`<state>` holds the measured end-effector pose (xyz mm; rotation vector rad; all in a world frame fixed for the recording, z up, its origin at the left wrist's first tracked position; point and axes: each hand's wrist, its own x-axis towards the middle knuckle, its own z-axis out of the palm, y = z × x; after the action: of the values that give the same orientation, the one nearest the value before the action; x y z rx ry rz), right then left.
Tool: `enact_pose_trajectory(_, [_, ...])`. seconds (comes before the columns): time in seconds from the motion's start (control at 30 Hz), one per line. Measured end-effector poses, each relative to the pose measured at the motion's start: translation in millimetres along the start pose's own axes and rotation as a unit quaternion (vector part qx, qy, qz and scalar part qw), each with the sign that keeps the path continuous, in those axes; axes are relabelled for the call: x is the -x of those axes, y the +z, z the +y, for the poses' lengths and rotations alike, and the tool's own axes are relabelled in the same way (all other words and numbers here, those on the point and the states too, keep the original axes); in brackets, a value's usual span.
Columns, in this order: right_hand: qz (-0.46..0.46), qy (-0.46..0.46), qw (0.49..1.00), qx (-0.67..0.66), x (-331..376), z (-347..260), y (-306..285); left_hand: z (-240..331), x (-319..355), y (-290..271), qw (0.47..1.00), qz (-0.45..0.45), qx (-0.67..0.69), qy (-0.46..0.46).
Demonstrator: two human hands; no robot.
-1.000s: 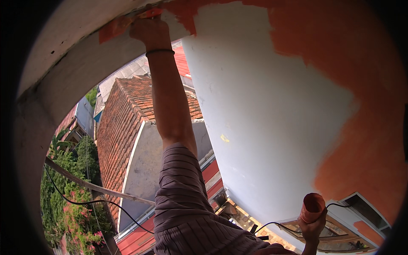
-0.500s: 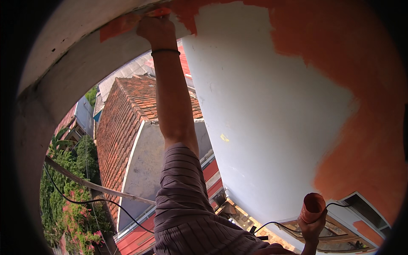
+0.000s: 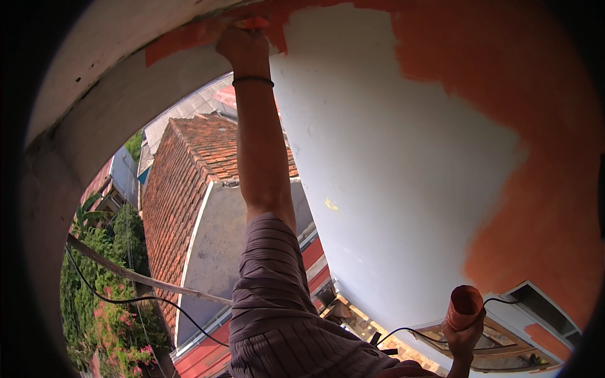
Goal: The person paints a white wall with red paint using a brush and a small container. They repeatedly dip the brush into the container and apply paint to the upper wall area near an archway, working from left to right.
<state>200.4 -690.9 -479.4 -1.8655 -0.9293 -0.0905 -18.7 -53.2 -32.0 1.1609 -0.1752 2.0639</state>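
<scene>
My left arm is stretched up high, and my left hand [image 3: 244,49] is closed at the top of the view. It grips what looks like a paintbrush [image 3: 253,23], its head coated in orange, pressed near the beam [image 3: 120,85]; the handle is hidden by my fist. Wet-looking orange paint [image 3: 183,45] runs along the beam beside my knuckles. Low on the right, my right hand [image 3: 465,339] is wrapped round a reddish-orange cup [image 3: 466,302], held upright with its mouth upward. The inside of the cup is orange; how full it is I cannot tell.
A pale wall [image 3: 391,157] with a ragged orange painted area [image 3: 504,208] fills the right. At left, a wooden pole [image 3: 145,277] and a black cable [image 3: 129,301] cross the opening. Beyond and below lie a tiled roof [image 3: 176,170], red metal roofing [image 3: 201,359] and flowering bushes [image 3: 113,315].
My left hand has slid a little to the right along the beam with the paintbrush. My right hand and the cup have stayed in place.
</scene>
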Motion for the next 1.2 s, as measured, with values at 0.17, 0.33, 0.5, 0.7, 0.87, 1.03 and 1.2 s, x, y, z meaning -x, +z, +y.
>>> enact_pose_trajectory(0.17, [0.007, -0.004, 1.000, 0.020, 1.2, 0.7, -0.7, 5.7, 35.1, -0.6, 0.930, -0.074, -0.345, 0.103])
enact_pose_trajectory(0.33, [0.004, -0.005, 1.000, 0.028, 0.0, 1.0, -0.7, 3.6, 37.1, -1.0, 0.921, -0.104, 0.343, -0.151])
enact_pose_trajectory(0.5, [0.006, 0.001, 1.000, 0.023, -2.2, -2.5, -0.2, 8.6, 27.2, -6.3, 0.855, -0.039, 0.433, -0.284])
enact_pose_trajectory(0.7, [-0.001, -0.001, 0.999, 0.034, -2.4, -4.3, -0.8, 24.8, 2.0, -26.9, 0.737, -0.065, 0.534, -0.409])
enact_pose_trajectory(0.87, [-0.007, 0.000, 1.000, 0.017, -5.3, -4.3, -2.5, 37.5, -41.2, -57.3, 0.691, -0.034, 0.553, -0.464])
enact_pose_trajectory(1.03, [-0.006, -0.014, 1.000, 0.016, -8.8, -8.5, 0.7, 55.0, -78.8, -67.3, 0.633, -0.038, 0.560, -0.533])
enact_pose_trajectory(1.2, [-0.018, -0.017, 1.000, 0.003, -10.8, -11.5, 6.0, 71.5, -90.5, -62.2, 0.605, 0.012, 0.571, -0.555])
